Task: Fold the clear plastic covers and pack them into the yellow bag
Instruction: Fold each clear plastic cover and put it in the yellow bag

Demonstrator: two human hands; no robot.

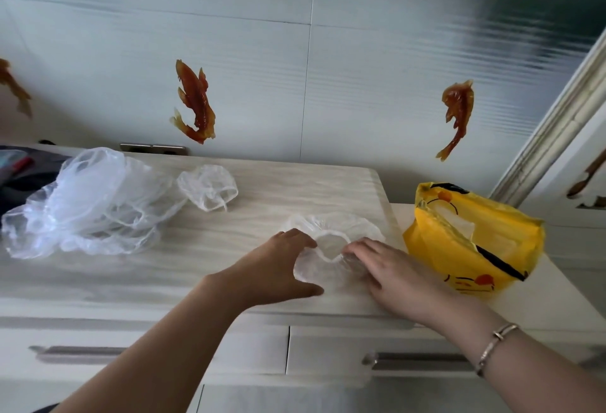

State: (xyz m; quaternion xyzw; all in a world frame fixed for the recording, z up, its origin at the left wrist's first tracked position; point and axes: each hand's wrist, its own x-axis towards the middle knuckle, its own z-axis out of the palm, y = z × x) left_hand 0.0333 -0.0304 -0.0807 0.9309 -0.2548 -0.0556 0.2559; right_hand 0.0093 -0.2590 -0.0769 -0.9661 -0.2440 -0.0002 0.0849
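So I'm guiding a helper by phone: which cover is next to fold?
On the pale wood-grain countertop, look left of the yellow bag. The small clear cover lies alone mid-counter, between the big crumpled pile and the cover under both hands.

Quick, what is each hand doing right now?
Left hand: open, fingers spread, pressing the cover flat.
Right hand: open, fingers resting on the same cover.

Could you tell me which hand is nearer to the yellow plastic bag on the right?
Right. The right hand rests on the clear plastic cover just beside the yellow plastic bag; the left hand sits on the cover's far side, farther away.
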